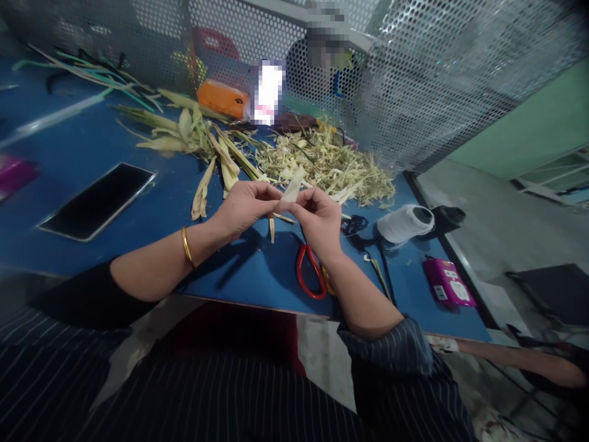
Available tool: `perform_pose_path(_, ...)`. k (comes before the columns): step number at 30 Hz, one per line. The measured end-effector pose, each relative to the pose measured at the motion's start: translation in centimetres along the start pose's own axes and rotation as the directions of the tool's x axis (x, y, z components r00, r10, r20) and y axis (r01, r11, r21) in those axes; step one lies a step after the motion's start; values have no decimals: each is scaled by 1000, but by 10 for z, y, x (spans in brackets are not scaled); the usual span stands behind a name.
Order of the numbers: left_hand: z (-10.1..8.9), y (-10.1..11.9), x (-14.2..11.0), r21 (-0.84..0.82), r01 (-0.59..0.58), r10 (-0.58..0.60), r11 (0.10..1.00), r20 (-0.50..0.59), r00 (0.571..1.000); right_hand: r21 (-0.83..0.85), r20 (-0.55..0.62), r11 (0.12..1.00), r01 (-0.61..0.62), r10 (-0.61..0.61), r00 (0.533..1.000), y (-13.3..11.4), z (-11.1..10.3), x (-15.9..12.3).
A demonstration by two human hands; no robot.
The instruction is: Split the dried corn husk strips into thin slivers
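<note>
A pale piece of corn husk (292,186) stands up between my two hands over the blue table. My left hand (246,207), with a gold bangle on its wrist, pinches the husk from the left. From the other side my right hand (319,220) pinches it too, thumb and fingers pressed together. Red-handled scissors (311,273) lie below my right hand, their blades partly hidden by it. Behind the hands spreads a heap of shredded husk (326,159). Longer dried husks (188,132) lie to the left of the heap.
A black phone (99,201) lies at left on the blue table (251,276). A white thread cone (405,223) and a purple packet (448,282) are at right. An orange packet (223,98) sits before the perforated metal screen (391,110). Another person's arm (519,361) shows at lower right.
</note>
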State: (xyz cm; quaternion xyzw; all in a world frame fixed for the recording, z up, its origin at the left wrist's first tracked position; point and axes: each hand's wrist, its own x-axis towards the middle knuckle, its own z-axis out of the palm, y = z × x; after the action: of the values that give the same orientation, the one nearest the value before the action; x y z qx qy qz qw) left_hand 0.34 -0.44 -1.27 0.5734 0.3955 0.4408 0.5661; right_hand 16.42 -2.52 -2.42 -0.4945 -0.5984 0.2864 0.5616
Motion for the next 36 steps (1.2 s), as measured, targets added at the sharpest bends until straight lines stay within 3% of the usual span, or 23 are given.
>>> perform_pose_path(6,0,-2,1,-69,85,-89,994,-56,994,139,106,988,-71,57,993,-2,-2,3)
perform_pose_path(9,-1,-3,2,-63,73,-77,995,-51,996,251,149,957,-146,111,983,0,-2,5)
perform_pose_path(11,-1,-3,2,-28,26,-28,999,-44,999,287,160,941,-180,139,977,1,-2,6)
perform_pose_path(15,1,1,-1,153,-173,180,973,-33,983,258,136,945,-200,169,976,1,-1,7)
perform_pose_path(17,1,3,-3,203,-206,217,957,-35,976,259,136,942,-212,181,974,-1,-2,7)
perform_pose_path(19,1,3,-3,113,-110,116,987,-47,992,293,179,916,-275,230,957,-3,-3,7)
perform_pose_path(21,0,2,-2,-51,90,-89,995,7,996,325,258,851,-412,339,905,-5,-5,7)
perform_pose_path(23,-2,1,-1,-160,274,-263,948,87,961,338,314,767,-546,455,834,-5,-6,7)
perform_pose_path(25,-2,1,-1,-200,352,-332,914,124,935,353,312,724,-593,506,804,-5,-6,6)
perform_pose_path(31,0,3,-3,-184,284,-269,941,101,958,307,212,842,-444,394,894,-4,-3,6)
perform_pose_path(36,1,-2,-2,-105,197,-194,975,42,980,246,193,905,-346,304,933,-1,-3,7)
